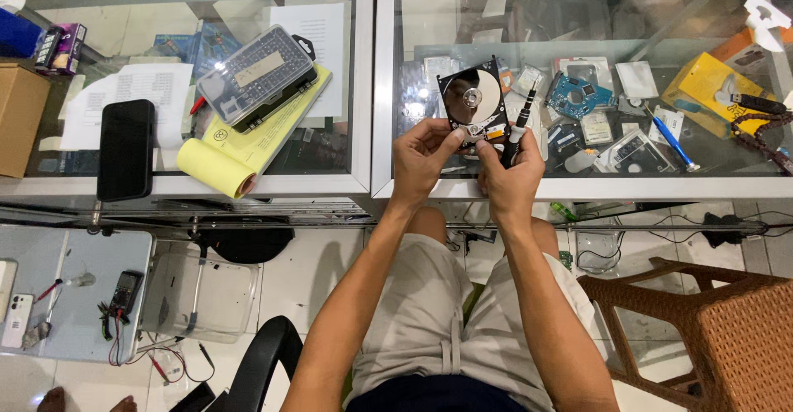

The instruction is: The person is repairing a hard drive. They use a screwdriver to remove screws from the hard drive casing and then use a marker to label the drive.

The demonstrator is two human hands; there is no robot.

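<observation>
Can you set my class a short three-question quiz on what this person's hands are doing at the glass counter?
1. True or false: the opened hard drive lies flat on the glass counter, untouched.
2. What does the right hand hold? A) a blue pen B) a black screwdriver C) a phone
3. Fill in: the clear case of screwdriver bits rests on a ______ notepad.

Key:
1. False: the left hand holds it up, platter showing.
2. B: the black screwdriver stands beside the drive.
3. Yellow: the yellow notepad lies left of the hands, next to the black phone.
</observation>
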